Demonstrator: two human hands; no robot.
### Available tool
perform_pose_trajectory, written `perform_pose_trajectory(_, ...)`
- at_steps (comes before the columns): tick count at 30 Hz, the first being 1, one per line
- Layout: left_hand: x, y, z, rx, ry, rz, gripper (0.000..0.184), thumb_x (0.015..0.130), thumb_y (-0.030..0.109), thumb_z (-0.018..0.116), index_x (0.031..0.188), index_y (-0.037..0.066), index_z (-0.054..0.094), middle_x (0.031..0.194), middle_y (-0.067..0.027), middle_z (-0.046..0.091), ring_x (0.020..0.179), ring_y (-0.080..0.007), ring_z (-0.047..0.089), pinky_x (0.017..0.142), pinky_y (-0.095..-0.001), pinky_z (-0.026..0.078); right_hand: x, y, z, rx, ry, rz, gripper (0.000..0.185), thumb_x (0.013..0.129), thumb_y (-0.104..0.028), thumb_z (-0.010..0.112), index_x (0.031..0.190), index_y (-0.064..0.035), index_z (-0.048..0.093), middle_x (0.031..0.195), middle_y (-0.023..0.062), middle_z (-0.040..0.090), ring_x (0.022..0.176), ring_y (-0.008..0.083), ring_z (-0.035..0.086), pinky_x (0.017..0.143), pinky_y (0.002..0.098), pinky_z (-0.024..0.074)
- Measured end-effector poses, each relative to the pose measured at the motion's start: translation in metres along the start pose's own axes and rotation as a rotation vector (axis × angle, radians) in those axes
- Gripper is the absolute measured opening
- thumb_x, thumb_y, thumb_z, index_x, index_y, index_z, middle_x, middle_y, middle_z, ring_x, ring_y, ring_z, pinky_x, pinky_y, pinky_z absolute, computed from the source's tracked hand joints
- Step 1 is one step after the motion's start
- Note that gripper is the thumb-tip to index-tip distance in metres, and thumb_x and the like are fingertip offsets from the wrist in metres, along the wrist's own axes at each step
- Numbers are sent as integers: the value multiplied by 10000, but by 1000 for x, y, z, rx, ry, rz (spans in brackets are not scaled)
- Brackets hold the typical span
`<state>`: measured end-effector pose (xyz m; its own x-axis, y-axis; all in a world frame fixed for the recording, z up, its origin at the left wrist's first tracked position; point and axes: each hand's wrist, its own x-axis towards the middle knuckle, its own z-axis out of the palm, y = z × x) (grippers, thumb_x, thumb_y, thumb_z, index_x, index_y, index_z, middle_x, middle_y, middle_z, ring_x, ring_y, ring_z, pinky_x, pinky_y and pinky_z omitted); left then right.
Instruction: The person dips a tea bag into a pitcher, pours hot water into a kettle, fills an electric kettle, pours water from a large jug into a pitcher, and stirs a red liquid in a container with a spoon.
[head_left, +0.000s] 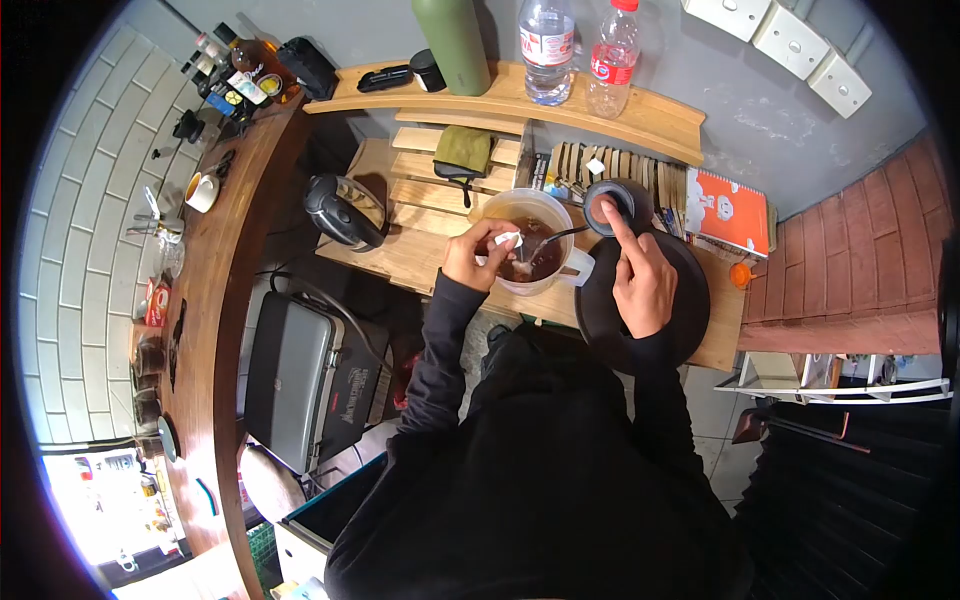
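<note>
My left hand (474,258) is closed in a pinch on a small white paper piece (508,240) above a clear plastic pitcher (577,268). Reddish-brown liquid (545,258) lies in the pitcher, with a pale patch near its middle. A dark gooseneck kettle (636,199) stands to the right, its thin spout (566,233) reaching over the pitcher's rim. My right hand (643,284) grips the kettle, index finger stretched onto its lid and the other fingers curled. The handle is mostly hidden by that hand. Below it lies a large black round disc (690,310).
An electric kettle (345,212) and an olive pouch (462,150) are left of the pitcher. Bottles (547,50) line the back shelf (400,100). Books and an orange notebook (728,212) stand at right. A grey case (300,370) sits beside the wooden counter (215,330).
</note>
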<state>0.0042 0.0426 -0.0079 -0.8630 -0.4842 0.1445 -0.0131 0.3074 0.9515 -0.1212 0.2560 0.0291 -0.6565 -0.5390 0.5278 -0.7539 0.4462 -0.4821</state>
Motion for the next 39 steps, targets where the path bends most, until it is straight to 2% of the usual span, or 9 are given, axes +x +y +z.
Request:
perform_pose_trajectory(5, -1, 25, -2, 73, 15, 76, 176, 905, 56, 660, 1058, -25, 632, 855, -72, 694, 755, -121, 682, 707, -257, 525, 0, 3, 0, -12, -27, 8, 839, 715, 149, 587, 1378, -360, 514, 720, 105, 432, 606, 318, 514, 574, 448, 440)
perform_pose_trajectory(11, 0, 3, 2, 96, 31, 56, 169, 902, 53, 663, 1053, -17, 633, 838, -71, 692, 743, -121, 682, 684, -252, 525, 0, 2, -2, -24, -33, -3, 833, 721, 143, 585, 1379, -362, 513, 718, 109, 430, 605, 325, 512, 576, 449, 438)
perform_pose_trajectory(19, -1, 14, 1, 68, 28, 99, 163, 905, 42, 650, 1055, -17, 629, 847, -74, 698, 742, -128, 687, 677, -249, 533, 1, 4, -1, -34, -17, -6, 838, 721, 147, 580, 1382, -364, 510, 714, 103, 424, 595, 316, 506, 568, 448, 436)
perform_pose_trajectory(22, -3, 7, 3, 77, 30, 3, 167, 901, 53, 664, 1050, -16, 632, 842, -74, 698, 739, -129, 687, 687, -251, 532, 2, 2, -2, -21, 1, -18, 839, 720, 149, 574, 1382, -362, 513, 709, 100, 414, 592, 312, 500, 562, 446, 434)
perform_pose_trajectory(27, -5, 35, -2, 82, 36, 103, 156, 907, 52, 653, 1048, -12, 636, 822, -75, 697, 728, -122, 684, 678, -245, 533, 1, 4, 0, -32, -21, -15, 841, 712, 152, 577, 1380, -356, 517, 703, 95, 408, 593, 301, 502, 561, 440, 437)
perform_pose_trajectory(32, 0, 8, 0, 46, 17, 32, 165, 902, 45, 659, 1054, -12, 635, 820, -73, 695, 736, -123, 684, 693, -250, 531, 2, 2, -3, -22, -20, -15, 838, 713, 149, 578, 1381, -353, 517, 706, 96, 412, 596, 301, 503, 564, 440, 434)
perform_pose_trajectory(39, 2, 24, -3, 78, -5, 116, 163, 908, 39, 649, 1059, -22, 633, 881, -74, 694, 762, -122, 685, 683, -243, 529, 2, 4, -2, -12, -11, -2, 833, 712, 149, 586, 1379, -346, 522, 710, 100, 415, 599, 302, 503, 566, 438, 433)
